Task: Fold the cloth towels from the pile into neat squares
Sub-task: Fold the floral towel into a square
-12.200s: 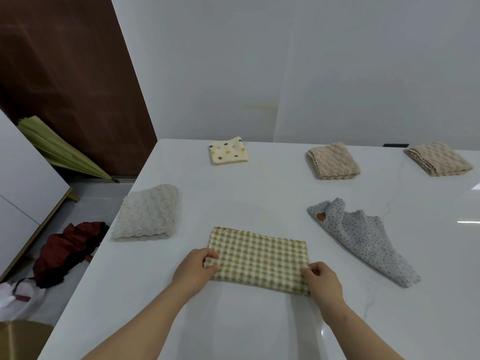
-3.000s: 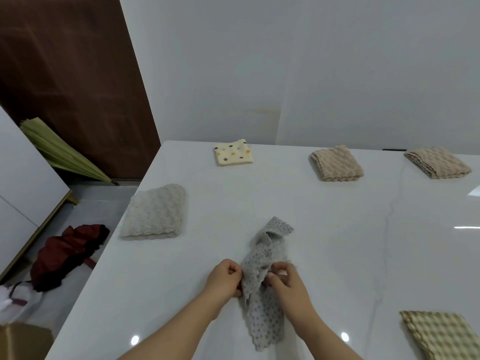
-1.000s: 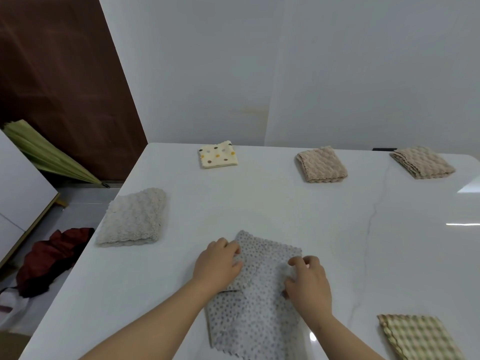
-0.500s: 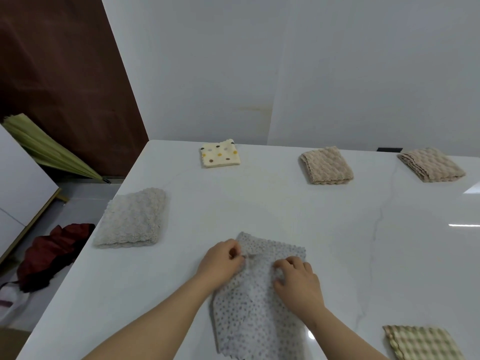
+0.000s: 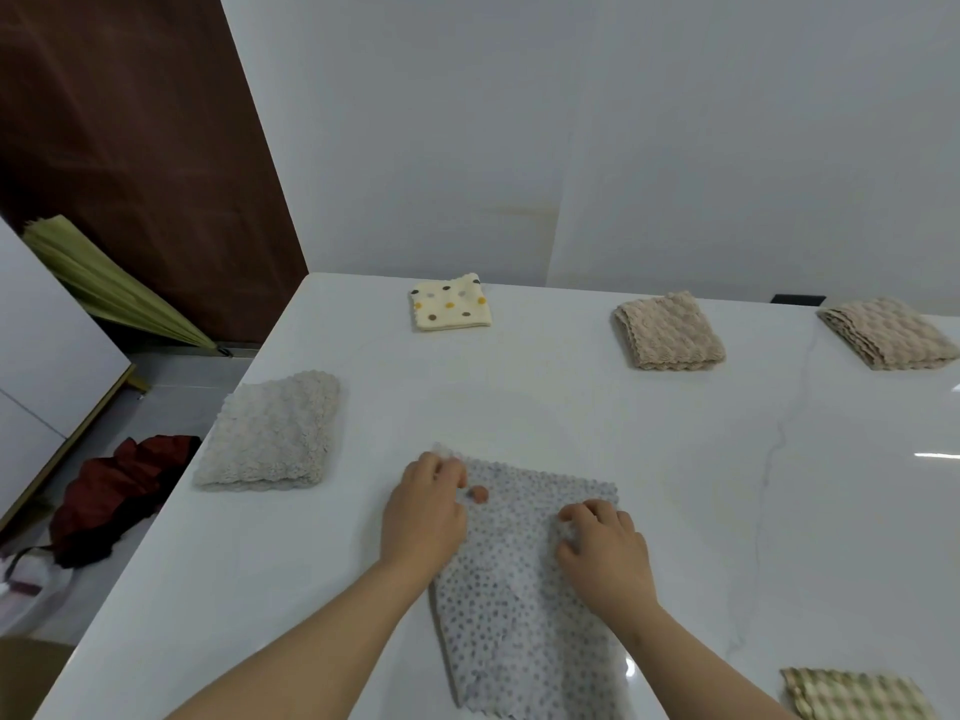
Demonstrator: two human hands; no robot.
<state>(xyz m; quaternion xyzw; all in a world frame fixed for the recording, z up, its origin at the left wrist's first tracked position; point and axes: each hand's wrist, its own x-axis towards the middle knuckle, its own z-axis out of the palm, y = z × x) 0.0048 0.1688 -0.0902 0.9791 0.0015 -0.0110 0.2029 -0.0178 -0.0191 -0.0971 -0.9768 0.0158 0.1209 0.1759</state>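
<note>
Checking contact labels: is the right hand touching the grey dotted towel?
Touching. The head view shows the right hand lying on the grey dotted towel, its fingers curled into bunched fabric.

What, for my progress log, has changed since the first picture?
The checked towel, folded, moved to the near right. The grey dotted towel came from the right to the centre, spread out; left hand and right hand grip its far part. The fluffy white towel, spotted towel, middle beige towel and right beige towel stayed.
</note>
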